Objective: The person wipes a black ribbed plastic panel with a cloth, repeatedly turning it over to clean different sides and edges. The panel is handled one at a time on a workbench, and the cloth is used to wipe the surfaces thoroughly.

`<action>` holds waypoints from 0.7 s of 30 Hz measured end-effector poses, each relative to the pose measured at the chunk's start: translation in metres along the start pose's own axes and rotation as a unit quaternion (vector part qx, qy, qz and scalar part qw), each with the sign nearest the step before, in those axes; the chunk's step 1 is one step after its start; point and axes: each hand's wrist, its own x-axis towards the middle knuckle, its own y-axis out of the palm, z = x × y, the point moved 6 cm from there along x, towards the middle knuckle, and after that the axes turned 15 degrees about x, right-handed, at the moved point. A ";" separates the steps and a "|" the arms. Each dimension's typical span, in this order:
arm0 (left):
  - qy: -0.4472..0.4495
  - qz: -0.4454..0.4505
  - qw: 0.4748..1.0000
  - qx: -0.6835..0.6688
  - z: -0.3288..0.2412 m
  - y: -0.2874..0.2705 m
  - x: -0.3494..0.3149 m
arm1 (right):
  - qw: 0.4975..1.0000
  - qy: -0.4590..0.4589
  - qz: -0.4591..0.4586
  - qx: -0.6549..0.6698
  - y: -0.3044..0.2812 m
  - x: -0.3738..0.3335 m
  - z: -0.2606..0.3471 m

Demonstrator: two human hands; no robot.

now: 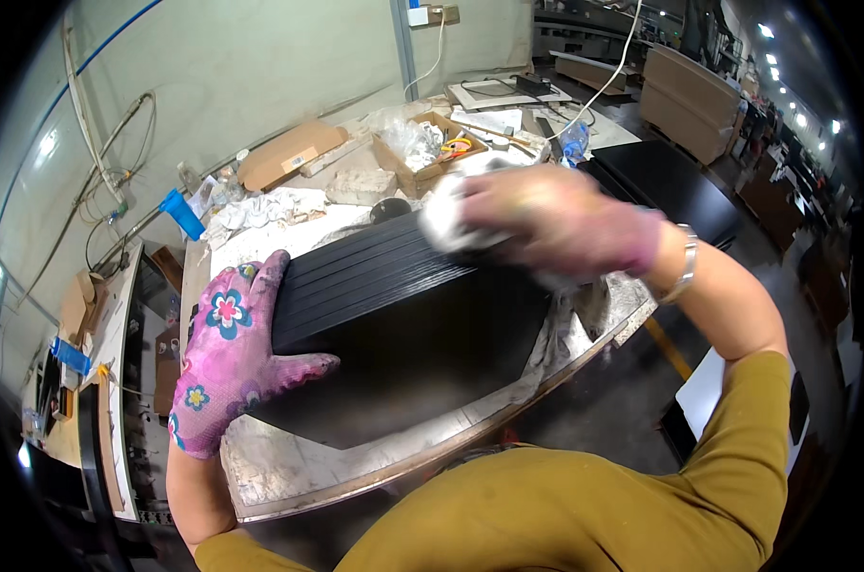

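Observation:
A stack of black panels [375, 272] lies in front of me, its layered long edges turned up and away from me. My left hand [236, 348], in a pink glove with flower prints, rests against the stack's left end. Its fingers are stretched along the end and the thumb points apart over the dark near face. My right hand [561, 219], also gloved and smeared by motion, is closed on a white cloth [448, 217]. The cloth is over the right part of the layered edges. Most of that hand's fingertips are hidden or blurred.
The worktable [294, 472] has a stained, curved-looking near edge. Behind the stack are a cardboard box [418, 174] with plastic and yellow-handled scissors, a pale block [360, 187], rags [265, 212] and a blue cup [181, 214]. More black panels [656, 181] lie at the right.

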 end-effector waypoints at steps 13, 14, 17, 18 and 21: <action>-0.028 0.048 0.996 -0.074 0.044 0.007 -0.020 | 0.853 0.346 -0.324 0.220 -0.088 -0.154 -0.096; -0.033 0.053 0.994 -0.089 0.043 0.009 -0.019 | 0.844 0.244 -0.287 0.382 -0.100 -0.120 -0.076; -0.062 0.055 0.991 -0.108 0.051 0.012 -0.027 | 0.849 0.207 -0.239 0.424 -0.077 -0.009 -0.018; -0.063 0.047 0.991 -0.106 0.053 0.014 -0.030 | 0.928 0.201 -0.274 0.153 -0.059 0.008 -0.012; -0.051 0.032 0.992 -0.108 0.049 0.015 -0.034 | 0.961 0.144 0.030 0.233 0.013 0.036 0.006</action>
